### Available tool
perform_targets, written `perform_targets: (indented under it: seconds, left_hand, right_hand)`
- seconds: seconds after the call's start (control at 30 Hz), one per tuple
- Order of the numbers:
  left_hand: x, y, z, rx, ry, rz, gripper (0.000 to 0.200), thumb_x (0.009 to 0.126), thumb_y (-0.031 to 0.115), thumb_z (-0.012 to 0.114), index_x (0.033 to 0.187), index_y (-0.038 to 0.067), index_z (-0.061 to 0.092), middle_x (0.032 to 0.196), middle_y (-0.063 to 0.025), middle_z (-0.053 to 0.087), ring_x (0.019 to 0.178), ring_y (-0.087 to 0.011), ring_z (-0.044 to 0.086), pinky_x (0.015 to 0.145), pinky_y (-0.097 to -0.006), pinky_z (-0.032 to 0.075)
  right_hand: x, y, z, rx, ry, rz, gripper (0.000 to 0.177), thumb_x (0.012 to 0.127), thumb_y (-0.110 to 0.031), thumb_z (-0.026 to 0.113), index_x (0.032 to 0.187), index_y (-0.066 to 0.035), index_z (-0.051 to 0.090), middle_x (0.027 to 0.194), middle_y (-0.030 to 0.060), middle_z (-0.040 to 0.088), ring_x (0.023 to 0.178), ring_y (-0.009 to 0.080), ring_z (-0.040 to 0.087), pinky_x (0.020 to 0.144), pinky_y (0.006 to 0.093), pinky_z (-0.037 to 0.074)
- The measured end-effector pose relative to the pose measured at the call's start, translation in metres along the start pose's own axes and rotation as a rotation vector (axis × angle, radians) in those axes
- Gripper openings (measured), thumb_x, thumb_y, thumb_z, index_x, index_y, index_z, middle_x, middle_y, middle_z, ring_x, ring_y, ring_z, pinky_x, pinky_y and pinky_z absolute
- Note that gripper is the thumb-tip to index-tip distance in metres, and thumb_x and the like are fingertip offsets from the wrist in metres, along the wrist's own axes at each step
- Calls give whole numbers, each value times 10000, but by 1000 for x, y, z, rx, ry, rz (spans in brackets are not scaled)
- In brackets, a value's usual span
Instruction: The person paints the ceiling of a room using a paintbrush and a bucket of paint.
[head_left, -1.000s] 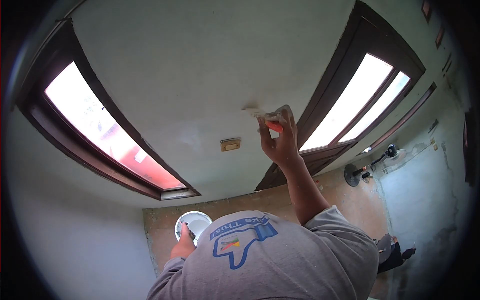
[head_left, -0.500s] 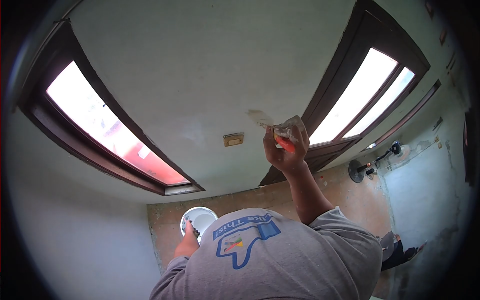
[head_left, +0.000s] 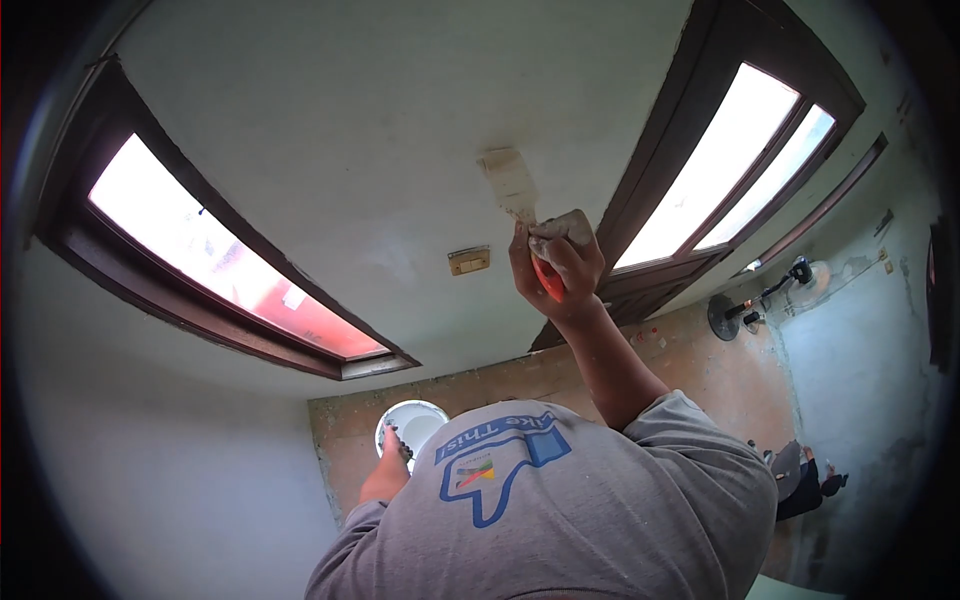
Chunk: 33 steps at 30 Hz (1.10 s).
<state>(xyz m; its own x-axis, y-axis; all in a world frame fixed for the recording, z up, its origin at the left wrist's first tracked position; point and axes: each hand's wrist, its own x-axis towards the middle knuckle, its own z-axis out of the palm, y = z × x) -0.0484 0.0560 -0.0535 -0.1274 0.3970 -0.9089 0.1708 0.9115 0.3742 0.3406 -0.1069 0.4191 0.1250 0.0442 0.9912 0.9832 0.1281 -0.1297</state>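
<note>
My right hand [head_left: 560, 262] is closed around the red handle [head_left: 547, 280] of a putty knife, raised in front of the pale wall [head_left: 400, 130]. The knife's wide, light blade [head_left: 510, 182] points up and lies at the wall, above and right of a light switch plate [head_left: 469, 262]. Whitish smears cover my fingers. Low on the left, my left hand [head_left: 394, 452] grips a white bucket [head_left: 430, 415] near its rim; part of those fingers is dark and hard to make out.
A dark-framed window [head_left: 240, 250] is on the left, and a dark door with glass panes [head_left: 690, 190] on the right. A standing fan [head_left: 725, 316] is by the right wall. Another person [head_left: 797, 482] is at the lower right. The brownish floor [head_left: 680, 360] is stained.
My right hand has moved slightly up and left, and the blade has turned from slanting left to pointing more upward. My left hand stays at the bucket. The view has shifted a little.
</note>
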Motion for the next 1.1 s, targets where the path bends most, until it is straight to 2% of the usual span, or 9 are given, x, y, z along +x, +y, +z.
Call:
perform_targets:
  seconds: [0.23, 0.37, 0.47, 0.53, 0.67, 0.73, 0.87, 0.93, 1.1]
  left_hand:
    - [-1, 7, 6, 12, -15, 4, 383, 916, 401, 563, 1176, 122, 527, 975, -71, 529, 845, -208, 496, 709, -392, 435]
    - [-3, 11, 11, 18, -30, 4, 399, 954, 396, 548, 1239, 118, 540, 1041, -79, 565, 916, -214, 524, 760, -399, 463]
    - [-5, 11, 9, 22, -36, 10, 413, 982, 393, 536, 1287, 114, 549, 1091, -85, 591, 970, -219, 545, 798, -404, 483]
    - [-5, 12, 7, 19, -38, 15, 418, 992, 392, 533, 1302, 113, 553, 1108, -88, 600, 987, -221, 552, 811, -406, 490]
    - [-3, 7, 3, 60, -80, 23, 389, 934, 397, 555, 1203, 117, 534, 1011, -76, 548, 885, -212, 515, 734, -396, 449]
    - [-2, 5, 5, 84, -106, 26, 377, 906, 400, 566, 1154, 119, 525, 963, -70, 521, 833, -208, 497, 695, -390, 429]
    - [-1, 3, 2, 124, -150, 34, 359, 848, 405, 588, 1055, 123, 507, 866, -59, 468, 731, -199, 460, 618, -380, 388]
    - [0, 3, 2, 144, -174, 39, 353, 820, 408, 599, 1005, 125, 498, 818, -53, 442, 679, -195, 441, 579, -375, 368]
    - [-1, 3, 4, 193, -234, 50, 349, 748, 415, 627, 882, 129, 475, 697, -39, 376, 551, -184, 395, 483, -363, 317]
  right_hand:
    - [-23, 5, -9, 24, -146, 213, 215, 740, 81, 666, 746, -43, 491, 720, 99, 478, 531, 199, 483, 448, 308, 397]
    - [-31, 9, -11, 39, -182, 244, 187, 751, 66, 656, 768, -35, 500, 735, 106, 482, 540, 211, 480, 452, 324, 400]
    - [-34, 7, -10, 22, -198, 245, 206, 753, 77, 676, 777, -8, 489, 734, 111, 515, 564, 200, 505, 473, 287, 399]
    - [-34, 5, -9, -34, -150, 226, 194, 776, 41, 687, 812, 0, 502, 784, 132, 523, 599, 221, 524, 474, 322, 410]
    - [-49, 6, -11, -68, -69, 350, 173, 817, -26, 696, 874, 5, 536, 836, 153, 532, 633, 258, 538, 487, 362, 428]
    - [-52, 6, -19, -239, -250, 476, 199, 866, -162, 684, 909, -31, 540, 835, 151, 560, 636, 289, 597, 530, 376, 492]
    - [-52, 3, -19, -129, -262, 418, 175, 866, -142, 690, 942, -34, 575, 770, 120, 601, 571, 255, 603, 501, 353, 487]
    - [-52, 0, -21, -52, -392, 349, 138, 868, -113, 686, 950, -22, 622, 673, 80, 607, 502, 221, 590, 471, 327, 472]
    - [-15, -13, -26, 19, -297, 373, 81, 859, -64, 679, 914, -7, 662, 635, 84, 602, 484, 212, 584, 460, 313, 464]
